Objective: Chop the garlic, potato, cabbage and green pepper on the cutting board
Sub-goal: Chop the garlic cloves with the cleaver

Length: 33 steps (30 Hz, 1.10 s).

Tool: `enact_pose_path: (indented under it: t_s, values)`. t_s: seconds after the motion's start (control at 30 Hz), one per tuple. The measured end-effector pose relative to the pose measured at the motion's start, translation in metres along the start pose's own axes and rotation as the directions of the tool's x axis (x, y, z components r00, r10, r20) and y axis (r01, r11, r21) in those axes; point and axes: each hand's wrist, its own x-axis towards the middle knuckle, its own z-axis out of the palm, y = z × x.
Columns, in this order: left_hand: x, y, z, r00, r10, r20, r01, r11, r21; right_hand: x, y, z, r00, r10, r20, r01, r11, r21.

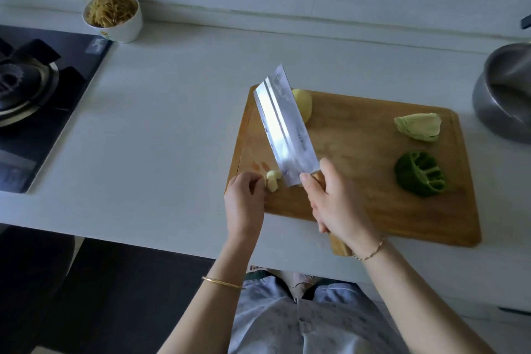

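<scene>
A wooden cutting board (359,158) lies on the white counter. My left hand (244,204) pinches a pale garlic clove (272,179) at the board's near left corner. My right hand (336,201) grips the wooden handle of a wide cleaver (284,135), whose blade is lifted and tilted just right of the garlic. A peeled potato piece (303,105) sits at the board's far edge, partly behind the blade. A cabbage wedge (418,126) lies at the far right, and a green pepper half (421,174) lies cut side up in front of the wedge.
A white bowl of shredded food (113,17) stands by the back wall at the left. A black gas hob (37,100) fills the left side. A steel pot (505,95) stands right of the board. The counter's front edge runs just below the board.
</scene>
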Motion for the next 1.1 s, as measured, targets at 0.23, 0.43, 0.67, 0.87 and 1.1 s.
enact_pose_path:
  t_s: [0.23,0.43,0.67,0.87,1.1]
  values:
    - [0.0,0.005,-0.011,0.993,0.112,0.033,-0.116,0.971,0.207,-0.003,0.008,-0.014,1.0,0.02,-0.011,-0.02,1.0,0.002]
    - [0.006,0.004,-0.002,0.929,0.304,0.212,-0.37,0.792,0.486,-0.006,0.01,-0.018,1.0,-0.002,-0.022,0.001,1.0,-0.01]
    - [0.014,-0.003,0.006,0.852,0.455,0.26,-0.519,0.667,0.534,-0.011,0.01,-0.017,1.0,-0.014,-0.016,0.013,0.999,-0.048]
    - [0.018,-0.005,-0.002,0.815,0.537,0.219,-0.563,0.643,0.519,-0.013,0.017,-0.022,1.0,0.002,-0.022,-0.003,0.999,-0.043]
    - [0.02,-0.001,0.003,0.801,0.526,0.286,-0.587,0.601,0.542,-0.015,0.019,-0.029,0.999,0.011,-0.033,-0.012,0.999,-0.039]
